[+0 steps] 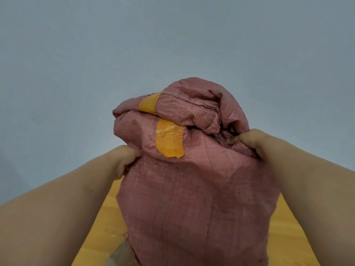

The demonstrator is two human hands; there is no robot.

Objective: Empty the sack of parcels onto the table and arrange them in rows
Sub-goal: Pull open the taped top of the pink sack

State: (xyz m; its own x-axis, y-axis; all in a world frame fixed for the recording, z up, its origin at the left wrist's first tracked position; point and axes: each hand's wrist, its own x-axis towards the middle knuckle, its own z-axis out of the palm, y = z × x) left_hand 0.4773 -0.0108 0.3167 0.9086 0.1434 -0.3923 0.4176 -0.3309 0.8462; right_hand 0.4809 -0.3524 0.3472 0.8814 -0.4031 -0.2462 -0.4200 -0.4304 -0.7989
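Saw pink woven sack (192, 189) held upright in front of me, above wooden table (103, 223). Left hand (124, 160) clenched on its left side, right hand (249, 141) gripped bunched fabric at right. Yellow tape (170, 141) patched folded top.

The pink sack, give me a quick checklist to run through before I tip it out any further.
1. Left hand grips the pink sack at its left side: ok.
2. Right hand grips the bunched fabric at its right side: ok.
3. Sack lifted with its stitched, yellow-taped end on top, body hanging down: ok.
4. Sack's open mouth pointing down at the table: cannot tell, it is out of frame.
5. Wooden table lies under the sack: ok.
6. Parcels already out: cannot tell; only something pale and blurred shows at the bottom edge.
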